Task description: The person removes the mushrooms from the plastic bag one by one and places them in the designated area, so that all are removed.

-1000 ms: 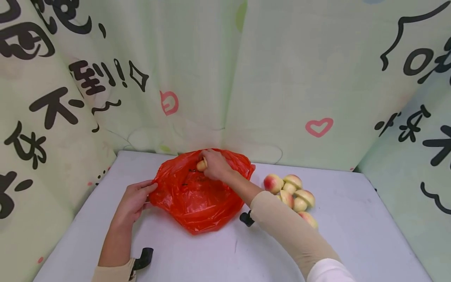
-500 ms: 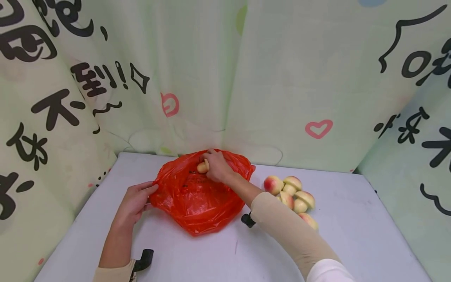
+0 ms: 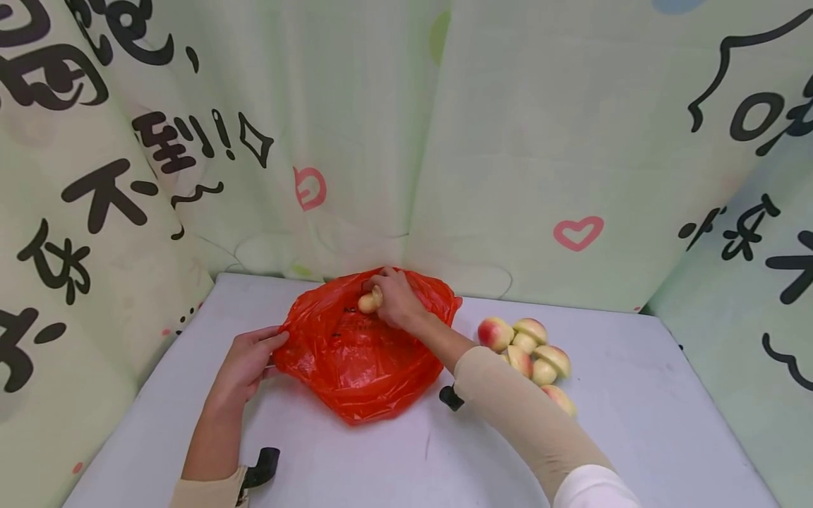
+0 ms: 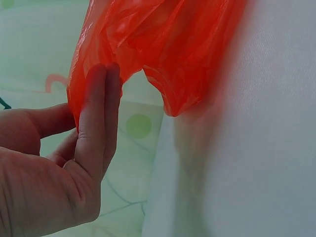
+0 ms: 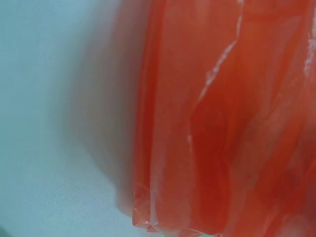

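Note:
A red plastic bag lies with its mouth spread wide on the table in the head view. My left hand pinches the bag's left rim between thumb and fingers, as the left wrist view also shows, with two fingers stretched along the film. Within the bag's mouth, my right hand holds a mushroom with a pale, rounded stem; its cap is mostly covered by the hand. Red film fills most of the right wrist view, where the hand does not show.
Right of the bag lie several mushrooms with red-and-yellow caps, partly behind the right sleeve. They rest on a white table. A pale printed curtain hangs behind and at both sides. Black wrist mounts stick out from the sleeves.
The right hand has turned slightly inside the bag, and a little more of the mushroom shows. The left hand keeps its hold on the rim. The head view has shifted slightly.

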`<action>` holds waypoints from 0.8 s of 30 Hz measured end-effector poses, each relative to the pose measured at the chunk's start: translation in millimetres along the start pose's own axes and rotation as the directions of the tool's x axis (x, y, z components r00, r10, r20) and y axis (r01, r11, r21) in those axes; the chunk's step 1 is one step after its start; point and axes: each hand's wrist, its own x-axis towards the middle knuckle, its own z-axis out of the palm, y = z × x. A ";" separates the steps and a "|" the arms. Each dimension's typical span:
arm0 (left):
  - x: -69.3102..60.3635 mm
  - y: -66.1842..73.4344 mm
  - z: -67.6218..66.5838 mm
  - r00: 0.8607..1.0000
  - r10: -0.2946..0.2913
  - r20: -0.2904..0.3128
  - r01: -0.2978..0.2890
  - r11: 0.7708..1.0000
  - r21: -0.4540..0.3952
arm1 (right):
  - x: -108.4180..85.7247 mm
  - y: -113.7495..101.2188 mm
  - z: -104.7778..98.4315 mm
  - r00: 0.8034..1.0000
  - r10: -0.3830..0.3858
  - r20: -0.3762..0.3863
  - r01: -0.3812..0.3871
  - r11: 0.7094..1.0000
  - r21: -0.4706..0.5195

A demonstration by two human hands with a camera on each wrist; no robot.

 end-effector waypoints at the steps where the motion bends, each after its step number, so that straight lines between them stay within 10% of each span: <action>1: -0.1 0.3 0.3 1.000 0.000 0.000 0.000 1.000 0.000 | -0.4 0.2 -0.5 1.000 0.001 0.002 -0.001 1.000 -0.004; 24: 0.7 1.8 -1.2 1.000 -0.009 0.008 0.009 1.000 0.015 | -23.8 0.4 -19.1 0.999 0.036 0.037 -0.040 0.993 0.113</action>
